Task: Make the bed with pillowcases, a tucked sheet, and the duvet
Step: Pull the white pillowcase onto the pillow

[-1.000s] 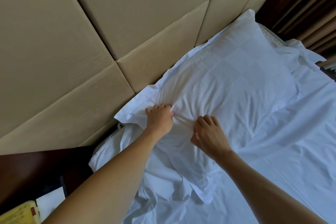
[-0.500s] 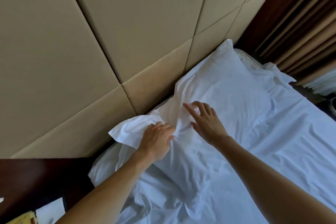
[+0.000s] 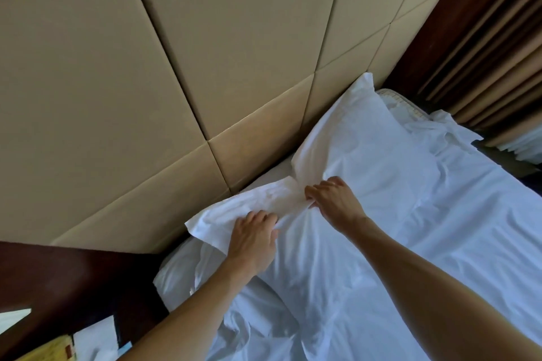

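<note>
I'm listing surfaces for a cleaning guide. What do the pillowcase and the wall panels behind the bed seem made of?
Pillowcase: thin white woven cloth, probably cotton or a blend, matte; it creases and bunches where the left hand and right hand grip it.
Wall panels: padded, covered in beige fabric or faux leather, unclear which; low sheen, sunken seams.

Beige padded wall panels [image 3: 176, 67], dark wood trim [image 3: 457, 9], tan pleated curtains [image 3: 504, 67]
</note>
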Available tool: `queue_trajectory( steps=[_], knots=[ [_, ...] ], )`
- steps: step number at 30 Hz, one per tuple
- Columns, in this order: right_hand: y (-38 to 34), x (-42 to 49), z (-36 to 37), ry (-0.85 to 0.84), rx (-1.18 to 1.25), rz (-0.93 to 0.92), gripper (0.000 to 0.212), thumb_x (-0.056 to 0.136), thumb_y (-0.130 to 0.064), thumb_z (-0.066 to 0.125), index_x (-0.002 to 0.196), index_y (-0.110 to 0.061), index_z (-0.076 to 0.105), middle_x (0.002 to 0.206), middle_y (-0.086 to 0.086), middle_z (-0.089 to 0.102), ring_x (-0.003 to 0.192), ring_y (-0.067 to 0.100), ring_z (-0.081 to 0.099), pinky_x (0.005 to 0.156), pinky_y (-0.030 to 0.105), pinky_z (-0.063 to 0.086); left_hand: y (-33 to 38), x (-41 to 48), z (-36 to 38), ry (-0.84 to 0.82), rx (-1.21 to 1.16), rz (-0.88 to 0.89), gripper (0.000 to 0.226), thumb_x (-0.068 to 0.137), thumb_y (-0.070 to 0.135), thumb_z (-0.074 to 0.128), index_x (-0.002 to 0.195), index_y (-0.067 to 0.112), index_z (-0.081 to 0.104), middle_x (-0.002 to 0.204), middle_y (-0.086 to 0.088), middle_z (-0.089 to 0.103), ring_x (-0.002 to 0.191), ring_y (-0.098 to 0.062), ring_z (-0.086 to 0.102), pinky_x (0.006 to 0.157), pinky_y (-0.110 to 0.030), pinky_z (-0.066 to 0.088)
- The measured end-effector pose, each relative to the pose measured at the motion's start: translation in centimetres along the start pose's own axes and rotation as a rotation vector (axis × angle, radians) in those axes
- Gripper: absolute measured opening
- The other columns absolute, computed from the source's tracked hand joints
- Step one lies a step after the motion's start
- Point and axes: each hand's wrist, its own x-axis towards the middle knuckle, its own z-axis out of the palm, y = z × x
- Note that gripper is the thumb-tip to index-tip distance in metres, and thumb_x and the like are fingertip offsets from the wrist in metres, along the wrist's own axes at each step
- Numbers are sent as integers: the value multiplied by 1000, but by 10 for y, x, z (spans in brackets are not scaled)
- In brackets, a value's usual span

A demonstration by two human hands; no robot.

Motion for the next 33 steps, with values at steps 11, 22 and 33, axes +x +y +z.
queue_trajectory(
  steps=[11,22,33],
  knots=[
    [7,-41,-48,151,77,6,24,71,0,77,74,-17,60,62,-1,67,55,25,60,64,33,45,76,24,15,254,9,-60,36,100,51,32,118,32,56,119,-1,49,111,-25,45,99,-44,37],
    [9,-118,-45,221,304,209,32,94,-15,64,124,-25,62,128,-9,62,120,15,55,102,31,38,114,-7,11,274,-258,80,20,98,29,49,90,19,65,86,4,70,79,-21,63,72,-40,51],
    [-8,-246,62,-116,834,1072,74,100,-54,43,158,-17,16,165,11,17,152,29,15,123,47,17,104,-59,44,33,-580,-205,43,103,33,48,144,21,51,146,2,54,136,-18,48,110,-28,34]
  ],
)
